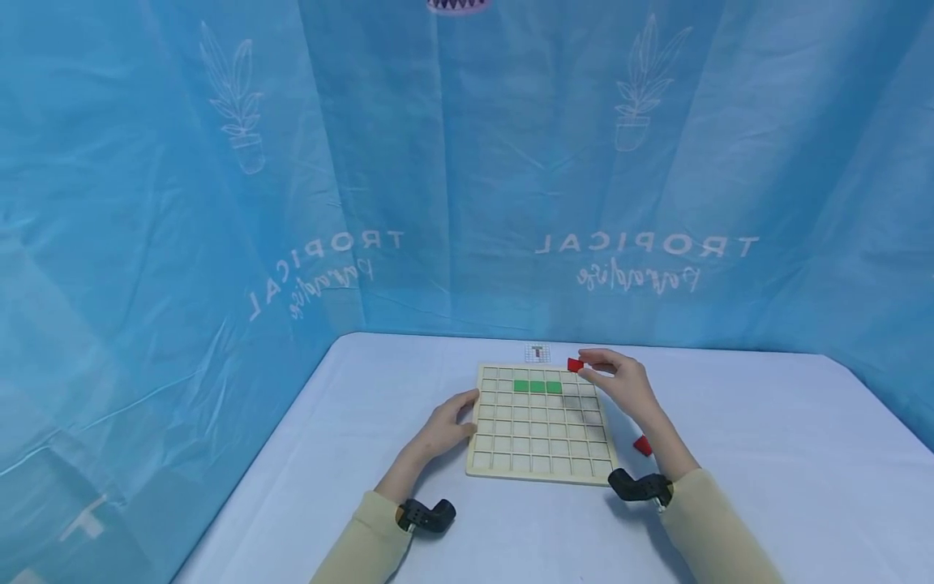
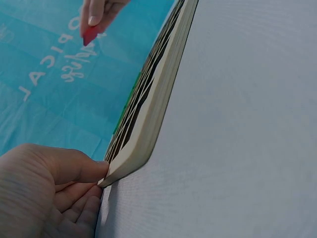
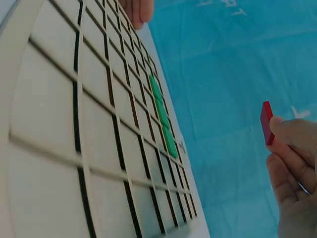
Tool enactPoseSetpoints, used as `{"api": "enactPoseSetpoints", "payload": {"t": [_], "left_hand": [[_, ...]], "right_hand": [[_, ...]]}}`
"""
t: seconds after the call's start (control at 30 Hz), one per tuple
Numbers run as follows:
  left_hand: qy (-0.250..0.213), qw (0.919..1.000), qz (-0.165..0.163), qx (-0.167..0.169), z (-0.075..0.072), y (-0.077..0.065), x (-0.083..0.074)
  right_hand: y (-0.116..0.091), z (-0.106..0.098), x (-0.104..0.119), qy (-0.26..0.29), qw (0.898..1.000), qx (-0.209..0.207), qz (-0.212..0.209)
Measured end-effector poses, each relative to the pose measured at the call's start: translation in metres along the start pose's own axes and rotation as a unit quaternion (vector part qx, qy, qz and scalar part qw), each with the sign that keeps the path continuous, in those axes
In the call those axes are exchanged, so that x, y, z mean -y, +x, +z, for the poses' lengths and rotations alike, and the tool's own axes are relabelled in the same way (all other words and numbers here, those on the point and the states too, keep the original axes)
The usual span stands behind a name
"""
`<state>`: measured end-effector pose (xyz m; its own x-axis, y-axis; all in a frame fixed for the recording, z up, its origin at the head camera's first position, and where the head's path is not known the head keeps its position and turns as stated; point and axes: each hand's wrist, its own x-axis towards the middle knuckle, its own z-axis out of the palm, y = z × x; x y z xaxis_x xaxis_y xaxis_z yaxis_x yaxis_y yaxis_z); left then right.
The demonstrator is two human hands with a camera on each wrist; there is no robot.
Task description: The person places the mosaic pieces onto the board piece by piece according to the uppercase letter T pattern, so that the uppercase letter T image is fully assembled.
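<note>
A pale wooden grid board (image 1: pixel 541 448) lies flat on the table. Three green tiles (image 1: pixel 537 387) sit side by side in a row near its far edge, also seen as green strips in the right wrist view. My left hand (image 1: pixel 443 426) holds the board's left edge, thumb and fingers against its side. Over the far right corner of the board, my right hand (image 1: pixel 623 384) pinches a red tile (image 1: pixel 575 365) between thumb and fingers. The right wrist view shows this red tile (image 3: pixel 267 123) on edge, raised above the board.
Another red tile (image 1: pixel 643 445) lies right of the board, beside the right forearm. Behind the board is a small printed card (image 1: pixel 537 353) with a grid pattern. A white cloth covers the table (image 1: pixel 788 470), and a blue printed curtain (image 1: pixel 467 203) hangs behind and left.
</note>
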<state>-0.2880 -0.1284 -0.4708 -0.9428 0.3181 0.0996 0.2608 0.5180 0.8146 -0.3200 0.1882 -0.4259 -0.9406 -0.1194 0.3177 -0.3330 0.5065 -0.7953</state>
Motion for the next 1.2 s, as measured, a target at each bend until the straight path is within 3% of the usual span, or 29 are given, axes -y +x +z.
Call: {"api": "enactPoseSetpoints", "payload": {"t": [0.47, 1.0, 1.2], "left_hand": [[0.002, 1.0000, 0.004, 0.002, 0.000, 0.000, 0.003], [-0.006, 1.0000, 0.006, 0.001, 0.001, 0.002, 0.004], [-0.005, 1.0000, -0.001, 0.002, 0.000, 0.000, 0.002]], "right_hand": [[0.005, 0.044, 0.008, 0.055, 0.998, 0.019, -0.019], [-0.008, 0.072, -0.017, 0.036, 0.999, 0.020, 0.004], [-0.009, 0.077, -0.021, 0.005, 1.000, 0.019, -0.023]]}}
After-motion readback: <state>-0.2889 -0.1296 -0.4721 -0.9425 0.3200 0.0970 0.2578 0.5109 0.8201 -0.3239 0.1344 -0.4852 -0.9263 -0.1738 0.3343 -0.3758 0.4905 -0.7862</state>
